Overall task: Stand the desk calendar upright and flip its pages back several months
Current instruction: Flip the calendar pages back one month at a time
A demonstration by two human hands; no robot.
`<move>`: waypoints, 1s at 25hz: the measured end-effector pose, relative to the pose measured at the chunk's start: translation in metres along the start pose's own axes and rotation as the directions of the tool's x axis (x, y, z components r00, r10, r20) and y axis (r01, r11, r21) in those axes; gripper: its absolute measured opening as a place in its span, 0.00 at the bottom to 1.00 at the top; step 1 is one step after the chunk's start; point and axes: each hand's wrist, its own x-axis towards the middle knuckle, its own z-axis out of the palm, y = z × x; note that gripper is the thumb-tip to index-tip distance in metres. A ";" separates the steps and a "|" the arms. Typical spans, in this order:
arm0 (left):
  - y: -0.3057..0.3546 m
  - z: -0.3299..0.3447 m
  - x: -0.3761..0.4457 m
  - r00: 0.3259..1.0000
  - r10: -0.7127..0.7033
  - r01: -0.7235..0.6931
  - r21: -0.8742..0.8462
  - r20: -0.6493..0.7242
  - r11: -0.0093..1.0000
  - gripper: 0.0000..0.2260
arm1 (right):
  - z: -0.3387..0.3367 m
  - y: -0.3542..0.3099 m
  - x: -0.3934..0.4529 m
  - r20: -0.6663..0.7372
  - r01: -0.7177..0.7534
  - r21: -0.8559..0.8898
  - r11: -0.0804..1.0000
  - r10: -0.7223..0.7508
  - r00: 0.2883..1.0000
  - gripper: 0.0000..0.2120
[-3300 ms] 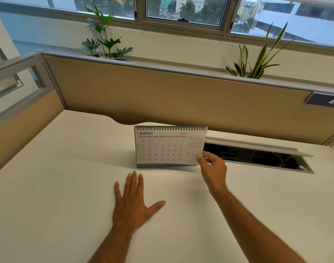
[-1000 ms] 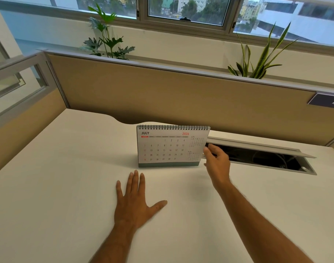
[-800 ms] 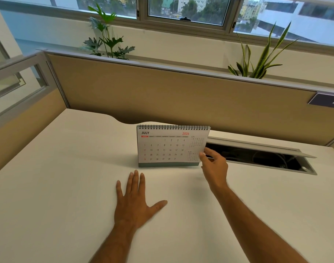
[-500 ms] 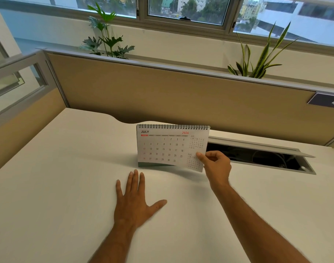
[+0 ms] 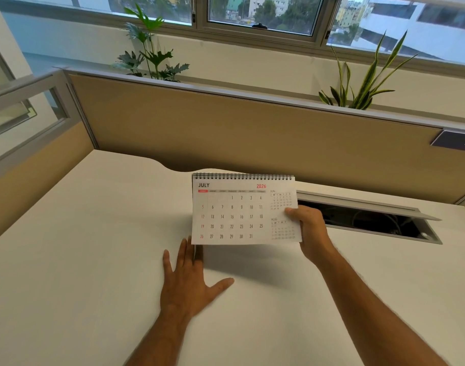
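Observation:
A spiral-bound desk calendar (image 5: 231, 210) stands on the white desk (image 5: 94, 247), its JULY 2026 page facing me. That page is lifted forward and up off the stand, hiding the base behind it. My right hand (image 5: 309, 231) pinches the page's lower right edge, thumb on the front. Flat on the desk lies my left hand (image 5: 189, 283), fingers spread, holding nothing; its fingertips sit just under the page's lower left corner.
An open cable tray (image 5: 369, 220) with a raised lid is sunk into the desk right of the calendar. A tan partition (image 5: 226, 133) closes the back and left. Two plants (image 5: 149, 56) stand behind it under the windows.
The calendar showed AUGUST, then JULY. My right hand has gripped the JULY page's lower right edge and swung it up and toward me. My left hand has stayed flat.

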 end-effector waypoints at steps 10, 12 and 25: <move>0.000 0.001 0.001 0.998 -0.037 0.033 0.073 0.058 0.997 0.55 | 0.021 -0.070 0.010 0.145 0.167 0.234 0.958 -0.204 0.968 0.47; 0.000 0.001 0.001 0.997 -0.039 0.034 0.079 0.060 0.996 0.55 | 0.025 -0.075 0.016 0.136 0.190 0.197 0.962 -0.218 0.966 0.46; -0.001 0.002 0.001 0.997 -0.041 0.034 0.096 0.071 0.995 0.55 | 0.038 -0.059 0.034 0.094 0.156 -0.155 0.975 -0.143 0.985 0.42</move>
